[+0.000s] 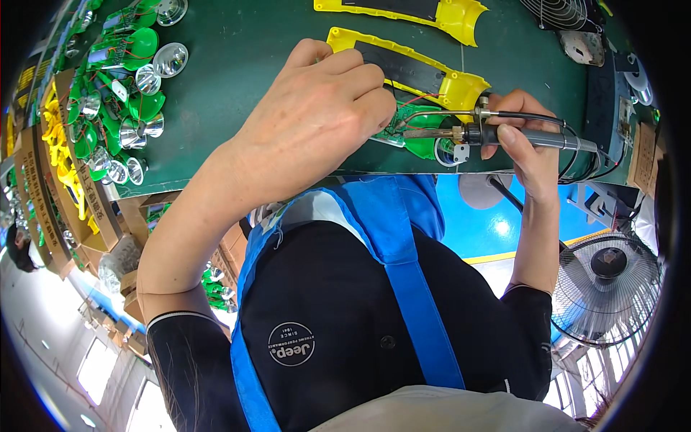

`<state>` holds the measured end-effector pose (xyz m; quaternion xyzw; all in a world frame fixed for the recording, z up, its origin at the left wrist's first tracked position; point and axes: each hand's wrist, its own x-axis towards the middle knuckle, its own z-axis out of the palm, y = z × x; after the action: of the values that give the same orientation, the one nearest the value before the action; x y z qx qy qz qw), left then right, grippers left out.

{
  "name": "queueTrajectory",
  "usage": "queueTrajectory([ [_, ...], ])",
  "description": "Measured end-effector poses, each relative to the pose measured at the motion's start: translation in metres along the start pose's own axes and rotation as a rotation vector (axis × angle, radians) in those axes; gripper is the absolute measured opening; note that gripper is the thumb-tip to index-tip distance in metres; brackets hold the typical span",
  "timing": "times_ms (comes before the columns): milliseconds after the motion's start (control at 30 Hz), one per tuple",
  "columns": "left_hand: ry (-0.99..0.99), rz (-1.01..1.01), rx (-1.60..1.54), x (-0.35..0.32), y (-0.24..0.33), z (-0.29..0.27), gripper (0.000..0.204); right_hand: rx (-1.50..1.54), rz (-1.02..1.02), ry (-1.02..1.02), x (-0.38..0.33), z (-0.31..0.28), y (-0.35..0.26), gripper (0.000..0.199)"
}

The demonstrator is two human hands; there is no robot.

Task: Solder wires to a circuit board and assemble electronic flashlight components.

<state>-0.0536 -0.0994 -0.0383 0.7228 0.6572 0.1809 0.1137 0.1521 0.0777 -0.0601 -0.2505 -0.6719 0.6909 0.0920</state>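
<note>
My right hand (529,140) is wrapped round the dark handle of a soldering iron (493,135), which has a thin metal tube fixed along its top. The iron's tip points left, close over a green circuit board (423,147) with a small reflector cup at its right end. My left hand (324,108) is closed over the board's left end, its fingertips bent down and whatever they pinch hidden beneath. Just beyond lies a yellow plastic half-shell (461,90) with a black panel inside. A red wire runs between shell and board.
Another yellow half-shell (461,21) lies farther off on the green tabletop (237,43). Many green boards with silver reflector cups (170,60) are heaped at the left, beside a cardboard box (90,180) of yellow parts. A standing fan (608,288) is at the lower right.
</note>
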Motion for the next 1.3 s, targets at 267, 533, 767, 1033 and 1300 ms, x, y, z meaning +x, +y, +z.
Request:
queueTrajectory([
  [267, 0.012, -0.010, 0.021, 0.001, 0.002, 0.000, 0.012, 0.071, -0.081, 0.092, -0.011, -0.013, 0.007, 0.034],
  [533, -0.017, 0.006, 0.064, 0.004, 0.007, -0.005, 0.005, 0.161, -0.179, 0.140, -0.015, -0.021, 0.013, 0.031],
  [767, 0.205, -0.121, 0.055, 0.023, 0.024, -0.001, 0.019, 0.189, -0.218, 0.241, -0.013, -0.040, 0.014, 0.028],
  [1033, 0.317, -0.099, 0.158, 0.034, 0.013, 0.036, 0.007, 0.109, -0.143, 0.188, -0.001, -0.043, 0.008, 0.031],
  [1300, 0.299, -0.139, 0.079, 0.043, 0.014, 0.032, 0.010, 0.064, -0.083, 0.128, 0.007, -0.050, 0.002, 0.032],
])
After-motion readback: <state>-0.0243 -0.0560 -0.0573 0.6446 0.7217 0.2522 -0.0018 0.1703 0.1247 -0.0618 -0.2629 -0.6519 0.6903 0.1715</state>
